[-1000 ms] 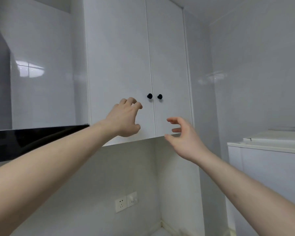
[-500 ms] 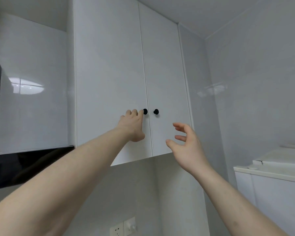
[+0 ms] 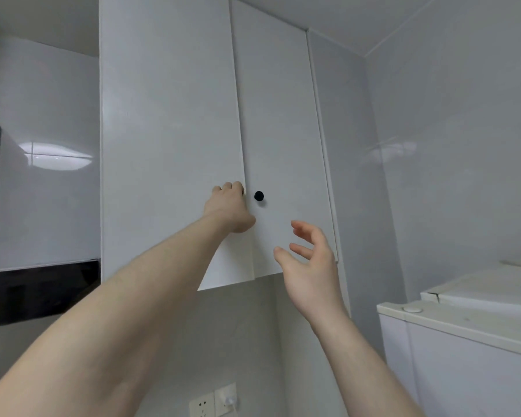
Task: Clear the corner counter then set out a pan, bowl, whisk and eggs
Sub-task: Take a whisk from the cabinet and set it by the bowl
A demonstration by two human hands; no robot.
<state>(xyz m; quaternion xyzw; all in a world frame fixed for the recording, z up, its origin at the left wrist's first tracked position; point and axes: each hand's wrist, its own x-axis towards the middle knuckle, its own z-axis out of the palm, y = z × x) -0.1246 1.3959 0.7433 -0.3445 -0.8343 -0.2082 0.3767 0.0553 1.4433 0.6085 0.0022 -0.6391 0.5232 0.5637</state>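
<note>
Fingers of the left hand (image 3: 229, 206) curl over the small dark knob of the left cabinet door (image 3: 169, 139), just left of frame centre; the knob itself is hidden under the knuckles, so the grip reads as a pinch or hook round it, though exactly how the fingertips close cannot be told; the right hand (image 3: 309, 266) hangs apart from everything at lower centre-right, fingers spread and loosely bent, holding nothing, near the lower edge of the right cabinet door (image 3: 283, 130), whose black knob (image 3: 258, 195) shows plainly beside the left hand.

By judgement the left door is a stiff, flat, light panel that swings on hinges at its outer left edge; the knob is the sensible place to take hold, being small, round and probably smooth, so a firm pinch and a pull straight toward the person seem wise, or the fingers may slip off; its lower corner already sits slightly forward of the right door's, so it looks just cracked open.

Each door's long axis runs vertically, from the bottom edge at mid-frame up toward the ceiling at the top; the faces point out toward the viewer.

Pan, bowl, whisk and eggs are nowhere in view; whether they lie behind these doors cannot be told; outward lie a black range hood (image 3: 36, 290) at left, a wall socket (image 3: 212, 401) at bottom centre, and a white appliance top (image 3: 463, 314) at lower right.
</note>
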